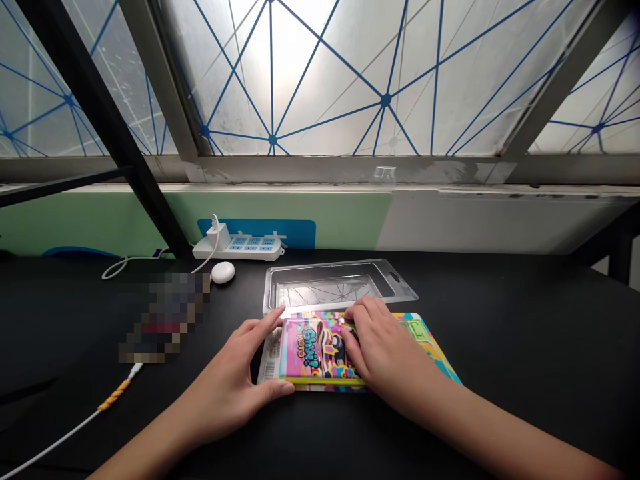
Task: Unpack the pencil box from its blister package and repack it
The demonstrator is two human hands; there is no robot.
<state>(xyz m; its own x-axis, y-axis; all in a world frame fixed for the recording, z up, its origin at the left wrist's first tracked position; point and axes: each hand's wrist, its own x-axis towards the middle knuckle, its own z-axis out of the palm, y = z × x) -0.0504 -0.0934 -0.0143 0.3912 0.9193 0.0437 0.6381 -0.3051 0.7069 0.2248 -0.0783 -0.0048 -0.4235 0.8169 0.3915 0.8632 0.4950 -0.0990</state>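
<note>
A pink, brightly printed flat box (300, 350) with cartoon lettering lies on a colourful backing card (425, 330) on the black table. My left hand (247, 367) is at the box's left end, thumb at the front corner and index finger stretched toward the back corner, with the fingers wide apart. Over the box's right part, my right hand (383, 347) has its fingers bent and its thumb on the printed face, hiding that end. Just behind the card, a clear plastic blister shell (395, 287) lies on the table.
A white power strip (257, 248) with a plugged-in charger (218, 237) stands against the wall. Left of my hands are a round white case (223, 272), a blurred-out device (165, 323) and a white cable (75, 437). A black slanted post (107, 127) rises at the left.
</note>
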